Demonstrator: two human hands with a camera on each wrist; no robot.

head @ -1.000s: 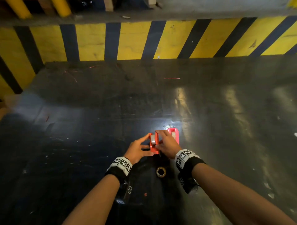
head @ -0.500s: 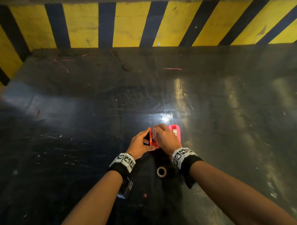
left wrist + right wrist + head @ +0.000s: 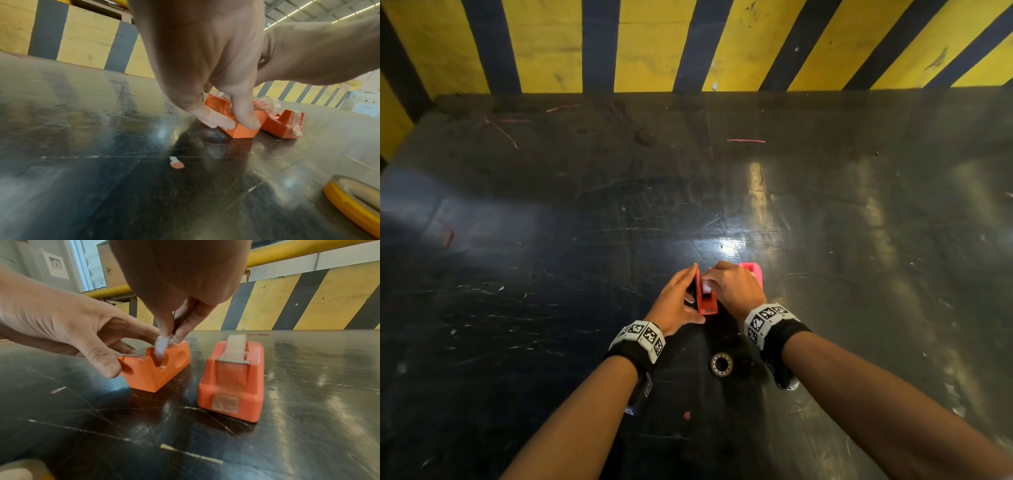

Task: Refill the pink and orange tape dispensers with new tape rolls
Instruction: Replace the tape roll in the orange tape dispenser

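Orange plastic tape dispenser (image 3: 156, 368) sits on the dark scuffed table (image 3: 308, 402): your left hand (image 3: 68, 331) grips its cutter end, your right hand (image 3: 176, 288) pinches a grey tape roll (image 3: 160, 347) into its slot. Beside it, the pink plastic dispenser (image 3: 232, 382) looks loaded, so half remains.

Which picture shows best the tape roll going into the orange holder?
The right wrist view: the right hand pinches the tape roll in the orange dispenser slot, near and unblocked. The head view shows only a pale sliver. In the left wrist view, fingers hide it.
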